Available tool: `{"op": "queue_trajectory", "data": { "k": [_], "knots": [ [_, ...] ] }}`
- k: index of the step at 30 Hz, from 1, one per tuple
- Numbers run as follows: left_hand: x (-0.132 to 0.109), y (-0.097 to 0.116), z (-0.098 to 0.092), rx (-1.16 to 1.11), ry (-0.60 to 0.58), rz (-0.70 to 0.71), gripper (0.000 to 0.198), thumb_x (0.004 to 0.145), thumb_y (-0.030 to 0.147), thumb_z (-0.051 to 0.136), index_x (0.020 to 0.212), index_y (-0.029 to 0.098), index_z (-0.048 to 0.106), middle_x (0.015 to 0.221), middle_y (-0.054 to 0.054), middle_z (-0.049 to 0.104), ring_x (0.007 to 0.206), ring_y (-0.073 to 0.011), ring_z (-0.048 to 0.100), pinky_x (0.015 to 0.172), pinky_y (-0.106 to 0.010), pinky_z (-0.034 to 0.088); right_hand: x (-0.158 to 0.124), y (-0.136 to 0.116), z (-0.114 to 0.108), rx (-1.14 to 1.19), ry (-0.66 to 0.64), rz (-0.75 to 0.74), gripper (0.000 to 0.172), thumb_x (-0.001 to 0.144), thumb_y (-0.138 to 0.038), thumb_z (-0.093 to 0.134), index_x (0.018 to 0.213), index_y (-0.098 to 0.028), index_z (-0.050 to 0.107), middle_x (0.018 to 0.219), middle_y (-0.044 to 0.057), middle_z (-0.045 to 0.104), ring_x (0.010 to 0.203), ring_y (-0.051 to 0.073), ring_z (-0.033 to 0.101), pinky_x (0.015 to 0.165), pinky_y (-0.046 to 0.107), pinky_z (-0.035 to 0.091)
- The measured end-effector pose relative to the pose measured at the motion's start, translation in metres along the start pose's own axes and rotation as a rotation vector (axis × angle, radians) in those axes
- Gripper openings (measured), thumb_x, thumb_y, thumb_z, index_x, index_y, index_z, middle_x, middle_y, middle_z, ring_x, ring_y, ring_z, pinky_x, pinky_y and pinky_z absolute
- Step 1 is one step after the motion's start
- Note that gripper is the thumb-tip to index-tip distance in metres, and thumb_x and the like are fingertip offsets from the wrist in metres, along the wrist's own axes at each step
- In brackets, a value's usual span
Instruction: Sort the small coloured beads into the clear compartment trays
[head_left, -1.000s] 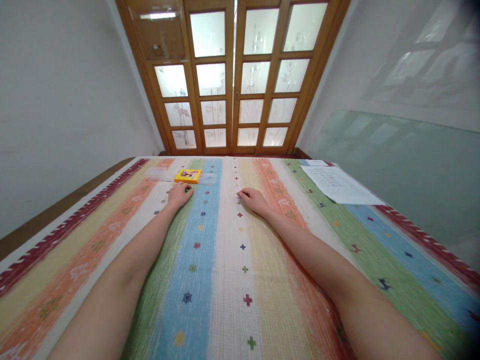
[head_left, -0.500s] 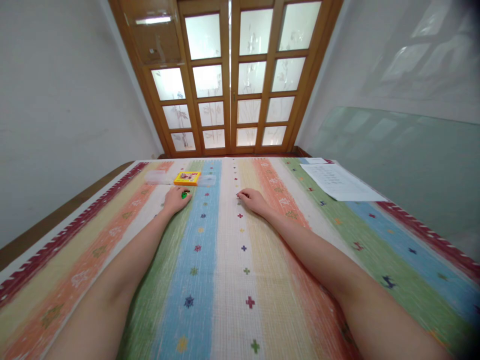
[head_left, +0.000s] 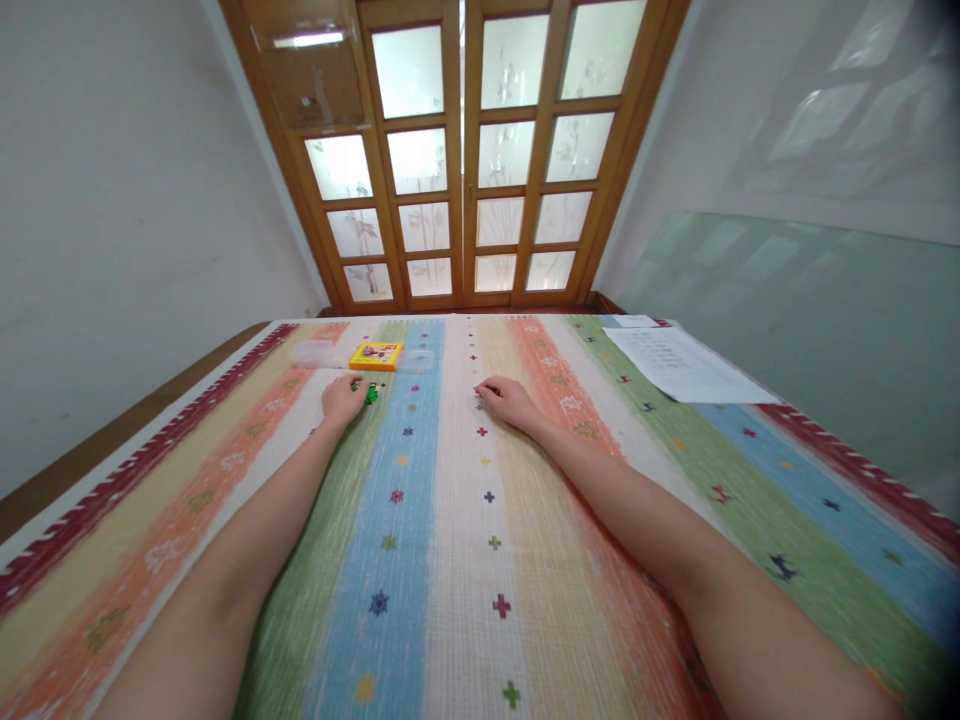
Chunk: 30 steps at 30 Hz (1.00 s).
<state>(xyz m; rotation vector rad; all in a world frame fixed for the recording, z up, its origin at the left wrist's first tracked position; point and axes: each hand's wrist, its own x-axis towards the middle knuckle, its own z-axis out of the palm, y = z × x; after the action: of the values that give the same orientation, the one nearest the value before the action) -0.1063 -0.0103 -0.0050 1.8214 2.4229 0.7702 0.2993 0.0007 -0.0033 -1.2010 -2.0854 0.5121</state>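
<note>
since a second ago, the left hand has slid a little to the left, leaving more of the small green pieces in sight. they lie on the cloth-covered desk at its fingertips, just on the near side of a yellow box; whether that grip pinches any, i cannot tell. the right hand rests on the pale stripe, fingers curled in, its grip too small to read. clear plastic lies beside the box, printed paper far right.
</note>
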Motion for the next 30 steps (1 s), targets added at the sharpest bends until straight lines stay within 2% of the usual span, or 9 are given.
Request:
{"op": "queue_trajectory", "data": {
  "k": [4,9,16,23,30],
  "knots": [
    [0.003,0.0,0.01,-0.106,-0.04,0.148,0.045,0.095,0.045,0.057,0.127,0.018,0.072,0.131,-0.013,0.073,0.119,-0.0285,0.067,0.106,-0.041,0.05,0.0,-0.001,0.0,-0.014,-0.003,-0.003,0.022,0.102,-0.027,0.059,0.095,-0.02,0.079,0.103,0.009,0.079,0.095,0.023,0.069,0.084,0.03,0.047],
    [-0.001,0.006,0.016,-0.052,-0.063,0.37,0.047,0.091,0.047,0.064,0.128,0.02,0.073,0.13,-0.013,0.072,0.122,-0.0312,0.064,0.112,-0.045,0.048,0.001,0.002,0.001,-0.036,-0.004,0.0,0.023,0.103,-0.029,0.058,0.097,-0.02,0.079,0.104,0.009,0.079,0.096,0.023,0.069,0.084,0.03,0.047],
    [0.002,0.008,0.013,-0.036,-0.079,0.475,0.036,0.094,0.045,0.061,0.118,0.023,0.077,0.124,-0.011,0.071,0.118,-0.0306,0.064,0.11,-0.046,0.049,0.002,0.003,0.001,-0.035,-0.004,-0.002,0.022,0.102,-0.028,0.059,0.098,-0.02,0.079,0.105,0.009,0.079,0.097,0.023,0.07,0.085,0.03,0.047],
    [0.006,0.016,0.009,0.031,-0.061,0.449,0.023,0.095,0.037,0.058,0.1,0.023,0.076,0.109,-0.01,0.071,0.108,-0.0295,0.064,0.1,-0.044,0.052,0.001,0.003,0.001,-0.035,-0.003,-0.002,0.024,0.102,-0.03,0.058,0.097,-0.02,0.079,0.103,0.009,0.079,0.096,0.023,0.069,0.084,0.03,0.048],
    [-0.003,0.027,-0.001,0.085,-0.081,0.385,0.022,0.096,0.036,0.057,0.1,0.024,0.075,0.111,-0.01,0.071,0.112,-0.0301,0.064,0.099,-0.042,0.052,0.0,0.001,0.0,-0.02,-0.005,0.006,0.024,0.102,-0.031,0.058,0.096,-0.02,0.079,0.103,0.009,0.079,0.095,0.023,0.069,0.085,0.031,0.049]
  ]
}}
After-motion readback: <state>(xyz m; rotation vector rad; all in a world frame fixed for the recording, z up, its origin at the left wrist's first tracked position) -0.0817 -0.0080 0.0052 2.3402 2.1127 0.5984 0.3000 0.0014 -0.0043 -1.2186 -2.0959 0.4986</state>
